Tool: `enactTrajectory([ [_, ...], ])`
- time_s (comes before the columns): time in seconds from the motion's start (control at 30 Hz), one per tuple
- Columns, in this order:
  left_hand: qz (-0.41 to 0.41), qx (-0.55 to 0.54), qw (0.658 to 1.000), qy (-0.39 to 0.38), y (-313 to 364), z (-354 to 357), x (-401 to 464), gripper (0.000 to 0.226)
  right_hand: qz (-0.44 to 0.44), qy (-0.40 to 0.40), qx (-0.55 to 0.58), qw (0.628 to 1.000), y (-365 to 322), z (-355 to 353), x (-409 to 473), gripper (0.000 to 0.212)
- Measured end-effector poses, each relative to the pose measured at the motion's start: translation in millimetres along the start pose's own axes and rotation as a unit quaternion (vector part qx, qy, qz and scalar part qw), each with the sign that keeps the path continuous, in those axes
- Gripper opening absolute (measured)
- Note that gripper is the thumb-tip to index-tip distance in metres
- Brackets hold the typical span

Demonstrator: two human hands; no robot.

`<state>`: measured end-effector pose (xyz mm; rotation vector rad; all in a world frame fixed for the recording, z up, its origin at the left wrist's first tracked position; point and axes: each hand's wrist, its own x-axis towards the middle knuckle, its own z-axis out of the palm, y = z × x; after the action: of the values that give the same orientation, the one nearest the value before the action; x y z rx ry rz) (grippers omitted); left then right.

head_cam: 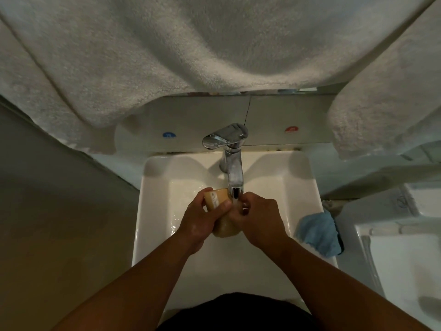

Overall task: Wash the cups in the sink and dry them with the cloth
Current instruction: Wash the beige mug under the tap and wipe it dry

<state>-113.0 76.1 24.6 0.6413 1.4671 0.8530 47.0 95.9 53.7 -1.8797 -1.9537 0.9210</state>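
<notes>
Washing step in hand — left hand [202, 217] grips the tan cup [220, 211] over the sink [152, 211]; right hand [259, 219] curls onto its rim beneath the tap [235, 177]. Next, judged: dry with the blue cloth [318, 231] — on the right ledge.

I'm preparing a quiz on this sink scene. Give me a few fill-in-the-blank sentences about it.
1. Both hands hold the tan cup under the chrome ____.
2. The left hand and right hand work over the white ____.
3. The crumpled cloth on the sink's right rim is ____ in colour.
4. A blue sticker and a ____ one mark the wall.

Missing words: faucet; sink; blue; red
</notes>
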Motion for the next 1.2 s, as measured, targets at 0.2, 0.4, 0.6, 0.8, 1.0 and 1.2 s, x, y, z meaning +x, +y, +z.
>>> enactTrajectory([
  [0.2, 0.007, 0.004, 1.000, 0.014, -0.3, -1.6, -2.8, 0.079, -0.017, -0.004, 0.011, 1.000, -3.6, 0.1, -3.2, 0.035],
  [0.4, -0.007, -0.027, 1.000, -0.002, -3.2, -5.1, -7.2, 0.077, 0.016, 0.041, 0.034, 0.998, -5.7, 3.7, -1.3, 0.022],
  [0.6, -0.008, -0.031, 0.999, -0.009, -1.1, -7.3, -7.5, 0.091, 0.015, 0.042, 0.085, 0.995, -2.2, 4.4, -0.6, 0.011],
  [0.8, 0.005, 0.027, 0.999, -0.031, -0.6, -15.7, -4.4, 0.092, 0.006, -0.046, 0.186, 0.981, 15.9, 2.8, -6.5, 0.026],
  [1.0, 0.021, 0.108, 0.994, -0.028, -3.8, -6.6, -6.8, 0.080, -0.118, 0.023, 0.023, 0.992, 15.7, 8.2, -8.6, 0.019],
  [1.2, 0.059, 0.247, 0.967, -0.028, -0.5, -9.7, 0.0, 0.086, -0.163, 0.002, -0.010, 0.987, 10.2, 4.2, -8.0, 0.023],
])
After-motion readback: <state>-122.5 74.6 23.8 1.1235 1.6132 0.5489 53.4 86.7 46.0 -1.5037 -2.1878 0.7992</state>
